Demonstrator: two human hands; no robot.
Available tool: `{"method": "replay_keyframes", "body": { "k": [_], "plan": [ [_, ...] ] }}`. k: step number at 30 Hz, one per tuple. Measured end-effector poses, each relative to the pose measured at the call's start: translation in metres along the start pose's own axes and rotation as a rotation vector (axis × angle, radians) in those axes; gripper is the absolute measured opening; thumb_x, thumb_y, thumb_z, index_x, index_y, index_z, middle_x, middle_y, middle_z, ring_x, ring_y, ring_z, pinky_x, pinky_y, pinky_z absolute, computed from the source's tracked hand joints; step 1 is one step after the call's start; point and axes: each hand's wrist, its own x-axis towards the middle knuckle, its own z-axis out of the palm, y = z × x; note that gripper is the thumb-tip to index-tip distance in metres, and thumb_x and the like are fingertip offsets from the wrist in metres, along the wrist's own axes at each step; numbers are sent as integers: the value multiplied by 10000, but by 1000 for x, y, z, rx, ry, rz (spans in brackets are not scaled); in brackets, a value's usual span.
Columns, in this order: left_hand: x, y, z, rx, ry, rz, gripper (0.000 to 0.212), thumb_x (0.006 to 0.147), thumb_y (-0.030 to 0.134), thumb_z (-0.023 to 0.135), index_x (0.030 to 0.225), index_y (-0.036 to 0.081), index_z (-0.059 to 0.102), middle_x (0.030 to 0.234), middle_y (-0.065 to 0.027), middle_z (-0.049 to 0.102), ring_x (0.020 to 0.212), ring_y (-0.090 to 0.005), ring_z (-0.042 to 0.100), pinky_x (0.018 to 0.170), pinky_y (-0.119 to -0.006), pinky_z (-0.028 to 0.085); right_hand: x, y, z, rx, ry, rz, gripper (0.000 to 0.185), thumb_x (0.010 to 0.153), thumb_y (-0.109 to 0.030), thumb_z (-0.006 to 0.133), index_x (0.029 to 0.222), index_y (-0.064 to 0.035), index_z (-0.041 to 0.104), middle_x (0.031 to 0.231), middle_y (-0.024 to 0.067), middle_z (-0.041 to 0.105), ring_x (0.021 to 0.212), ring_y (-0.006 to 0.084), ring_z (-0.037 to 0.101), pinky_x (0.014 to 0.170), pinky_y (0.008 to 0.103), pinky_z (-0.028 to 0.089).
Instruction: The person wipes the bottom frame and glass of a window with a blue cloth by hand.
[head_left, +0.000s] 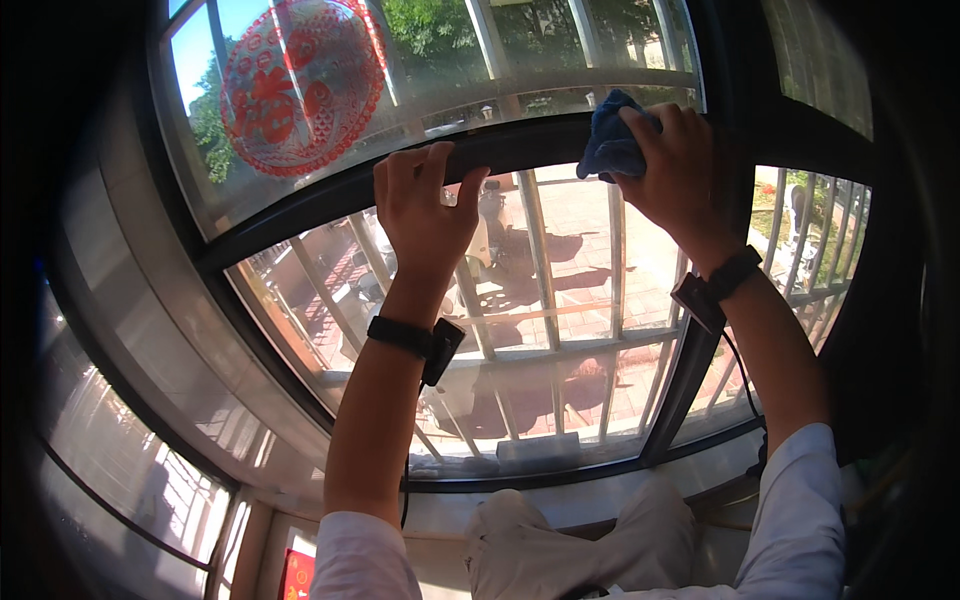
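Observation:
A dark window crossbar (517, 142) runs between an upper and a lower glass pane. My left hand (427, 202) hooks its fingers over this bar, with the thumb against its lower side. Farther right, my right hand (671, 165) grips a crumpled blue cloth (613, 139) and presses it to the bar where the upper pane's bottom edge meets it. Both wrists carry black straps with small box-shaped devices. Part of the cloth is hidden under my right fingers.
A round red-and-clear decoration (304, 90) sticks to the upper pane. Metal security bars (538, 255) stand outside the glass. Below are my knees (517, 517) beside the window sill (442, 510). At lower left lies a red printed item (298, 574). A tiled wall (142, 195) borders the left.

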Motion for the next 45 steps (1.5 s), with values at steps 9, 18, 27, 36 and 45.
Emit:
{"method": "replay_keyframes", "body": {
  "k": [9,18,27,36,45],
  "plan": [
    [-3,-17,-6,11,-61,62,378,739,221,865,1053,89,701,988,-63,637,903,-250,611,803,-380,504,11,-27,13,70,-30,-113,655,597,-272,897,1178,-159,617,995,82,561,975,276,569,909,457,419],
    [-3,-14,3,-3,-6,53,388,724,272,877,1027,90,717,926,-45,637,835,-230,602,759,-364,490,-23,50,-10,-174,4,-12,602,701,-425,844,1183,-152,608,1008,86,563,958,275,566,856,450,415],
    [0,-21,-2,-18,-40,111,371,722,275,867,991,77,704,881,-63,620,832,-262,594,747,-392,484,4,-27,14,42,25,-31,647,674,-401,862,1209,-149,601,1050,103,568,965,299,567,846,461,426],
    [2,-21,5,-10,30,167,337,740,276,879,995,111,732,876,-28,647,822,-203,608,722,-341,508,-29,47,-11,-225,0,0,622,745,-448,821,1262,-178,604,1141,80,614,1047,292,595,931,470,444],
    [8,-33,2,-22,-32,194,326,741,292,866,965,108,715,861,-25,635,823,-224,605,744,-363,499,20,-77,23,211,127,38,611,698,-385,784,1164,-52,575,1007,173,521,965,367,506,921,524,382]
  ]
}}
